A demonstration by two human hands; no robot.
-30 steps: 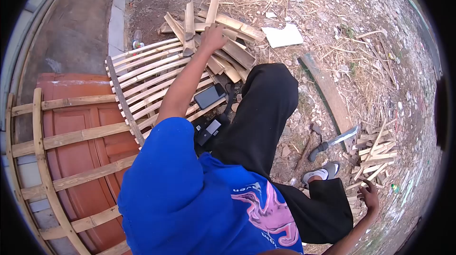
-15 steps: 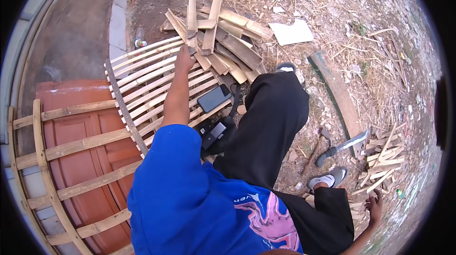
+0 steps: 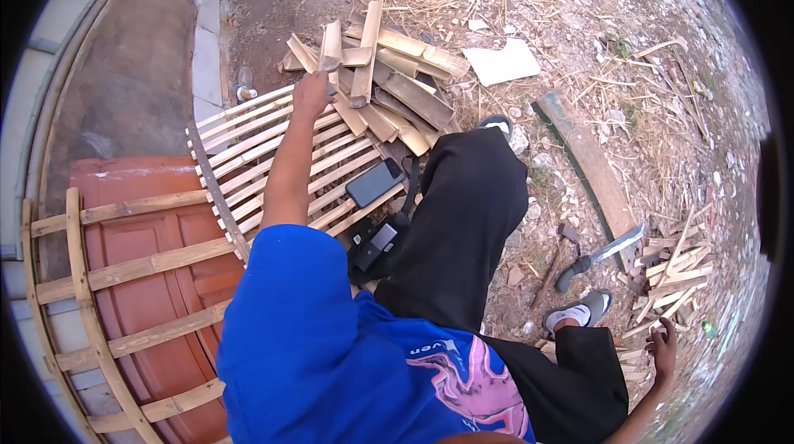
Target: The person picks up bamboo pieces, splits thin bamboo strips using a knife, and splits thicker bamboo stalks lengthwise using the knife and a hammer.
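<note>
My left hand (image 3: 311, 95) reaches to the upper end of the slatted bamboo panel (image 3: 273, 143), beside the pile of split bamboo pieces (image 3: 409, 84). Its fingers are closed at the lower end of a piece, and what they grip is hidden. One long split piece (image 3: 366, 55) lies across the top of the pile. At the lower right my right hand (image 3: 662, 346) hangs with fingers apart and holds nothing, just below a heap of short bamboo sticks (image 3: 678, 274). A phone (image 3: 375, 183) rests on the panel near my knee.
A large knife (image 3: 600, 256) lies on the ground beside a long board (image 3: 591, 163) and my foot. A white sheet (image 3: 502, 62) sits beyond the pile. To the left, a bamboo frame (image 3: 87, 295) lies over a reddish-brown door (image 3: 149, 254). A dark device (image 3: 376, 247) is by my leg.
My left hand has let go of the long piece, now lying across the pile, and moved left and down to the panel's upper end. My right hand stays low at the right, its fingers still apart.
</note>
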